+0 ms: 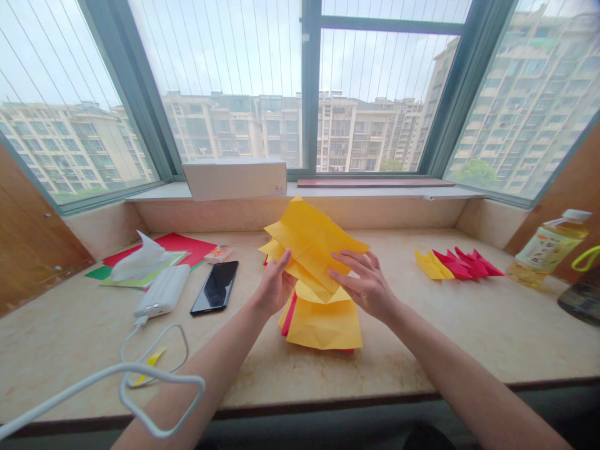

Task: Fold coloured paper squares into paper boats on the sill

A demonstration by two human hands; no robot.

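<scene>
A creased sheet of yellow paper [312, 240], partly folded, is held up between both hands over the middle of the counter. My left hand [277, 284] grips its lower left edge, with the thumb on the front. My right hand [368, 281] has its fingers over the right side of the sheet; the thumb is hidden behind. Beneath the held paper lies a stack of yellow and red paper [325, 325], its top yellow sheet creased and slightly bent. The far part of the stack is covered by the held sheet.
On the left are a black phone [215, 287], a white power bank [164, 289] with a white cable [159, 374], and red sheets [194, 247]. Folded red and yellow pieces [462, 264] and a bottle [550, 247] stand right. A white box [234, 180] rests on the sill.
</scene>
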